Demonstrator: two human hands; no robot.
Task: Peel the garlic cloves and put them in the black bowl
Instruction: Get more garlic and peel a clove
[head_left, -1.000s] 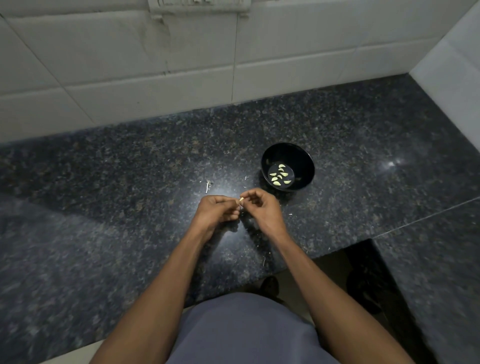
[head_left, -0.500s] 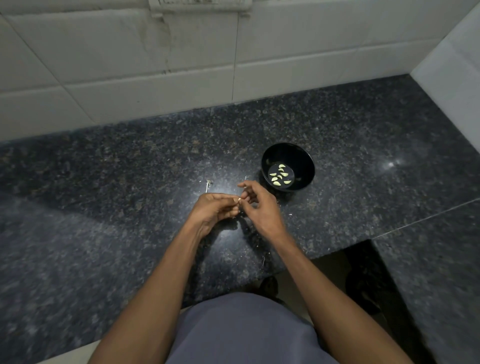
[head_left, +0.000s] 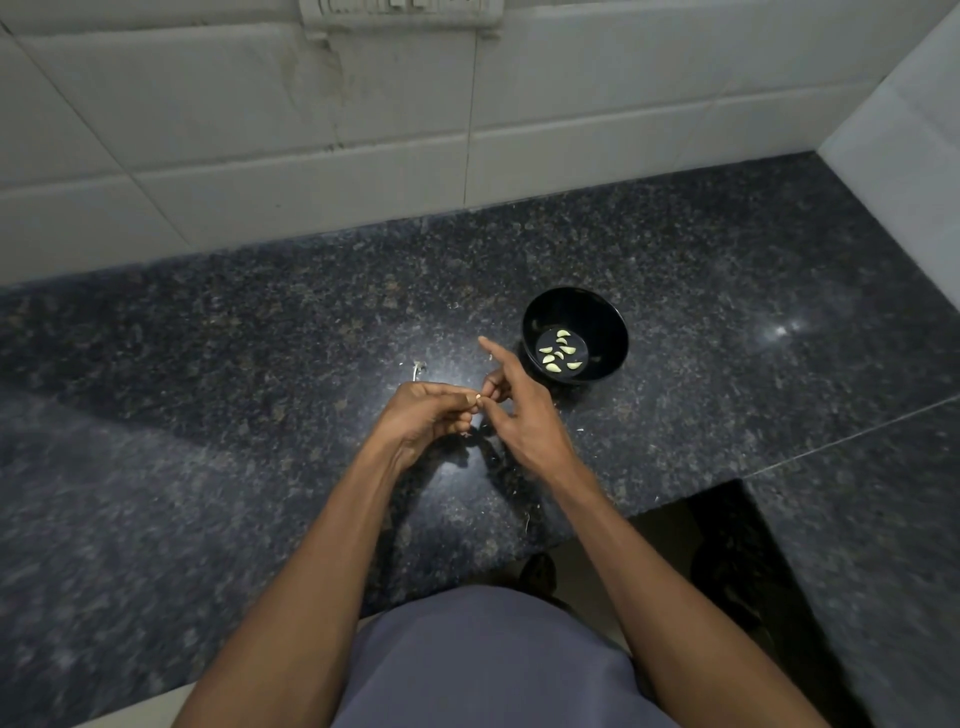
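Note:
My left hand (head_left: 423, 418) has its fingers curled round a small garlic clove (head_left: 474, 399), of which only the pale tip shows. My right hand (head_left: 517, 410) pinches at that tip with thumb and a bent finger, while its index finger points straight out towards the wall. Both hands hover just above the dark granite counter (head_left: 260, 364). The black bowl (head_left: 608, 332) stands just right of and beyond my right hand, with several peeled pale cloves (head_left: 560, 352) lying on its bottom.
Bits of garlic skin (head_left: 417, 368) lie on the counter beyond my left hand. A white tiled wall (head_left: 363, 130) closes off the back and right. The counter's front edge steps back at the right, over a dark gap (head_left: 727, 545).
My right hand's index finger has straightened and lifted away from the clove; the other fingers still work at its tip. My left hand stays in place.

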